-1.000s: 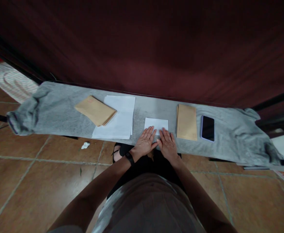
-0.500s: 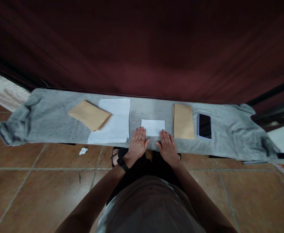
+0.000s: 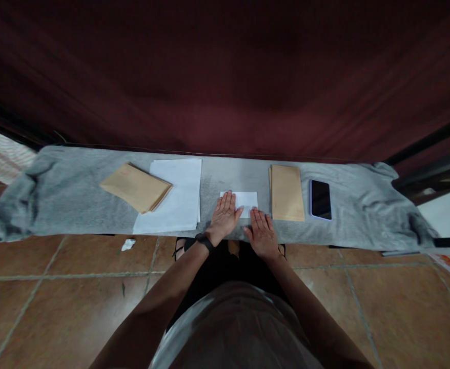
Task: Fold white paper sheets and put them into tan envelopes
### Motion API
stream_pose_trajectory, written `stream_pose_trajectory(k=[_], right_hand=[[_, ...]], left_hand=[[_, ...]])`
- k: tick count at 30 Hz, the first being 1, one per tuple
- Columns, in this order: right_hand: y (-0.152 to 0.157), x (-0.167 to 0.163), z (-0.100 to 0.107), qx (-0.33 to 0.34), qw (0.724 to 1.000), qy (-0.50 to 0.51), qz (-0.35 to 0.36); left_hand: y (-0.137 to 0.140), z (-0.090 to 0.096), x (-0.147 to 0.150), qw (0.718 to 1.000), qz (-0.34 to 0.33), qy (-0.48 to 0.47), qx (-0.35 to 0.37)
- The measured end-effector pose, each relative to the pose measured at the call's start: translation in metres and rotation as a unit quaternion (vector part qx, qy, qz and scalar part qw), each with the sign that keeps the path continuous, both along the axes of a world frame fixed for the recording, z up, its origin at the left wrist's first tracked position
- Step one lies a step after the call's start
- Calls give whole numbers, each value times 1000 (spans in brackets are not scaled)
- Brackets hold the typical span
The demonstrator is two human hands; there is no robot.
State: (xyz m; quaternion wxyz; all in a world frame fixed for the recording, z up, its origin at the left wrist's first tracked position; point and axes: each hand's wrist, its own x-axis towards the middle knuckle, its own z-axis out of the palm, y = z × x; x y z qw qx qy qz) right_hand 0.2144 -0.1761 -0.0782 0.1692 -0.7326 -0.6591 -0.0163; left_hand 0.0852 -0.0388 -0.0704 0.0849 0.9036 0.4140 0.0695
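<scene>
A small white rectangle of paper point(image 3: 248, 199), apparently folded, lies flat on the grey cloth in front of me. Across its left end rests my left hand point(image 3: 225, 214), palm down with the fingers stretched out. My right hand point(image 3: 262, 233) also lies palm down, its fingertips at the paper's lower right corner and its fingers extended. Neither hand grips anything. To the right of the paper is a stack of brown envelopes point(image 3: 287, 193). On the left, larger white sheets point(image 3: 182, 187) lie partly under a second stack of brown envelopes point(image 3: 135, 187).
A phone point(image 3: 321, 200) with a purple edge lies right of the envelopes. Grey cloth point(image 3: 79, 195) covers the narrow bench, and a dark red curtain point(image 3: 225, 123) hangs behind it. Crumpled white paper point(image 3: 128, 244) is on the tiled floor.
My left hand has moved up and right, from the paper's lower left corner onto its left end. My right hand stays near the lower right corner. The view has shifted slightly.
</scene>
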Motion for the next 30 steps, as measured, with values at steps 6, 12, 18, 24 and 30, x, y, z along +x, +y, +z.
stream_pose_trajectory(k=[6,12,18,24,30], right_hand=[[0,-1,-1,1,1000,2,-2],[4,2,8,-19,1000,17,-4],[42,-5,16,-19,999,36,36],[72,-7,5,-36,998,30,41],[73,13,-6,-27,1000,8,-6]], left_hand=[[16,-3,-1,1000,21,-8,7],[3,3,-8,999,0,-31,36],[-12,6,-15,999,-32,6,18],[-10,3,-15,999,-32,-3,24],[-11,0,-13,999,-16,-16,27]])
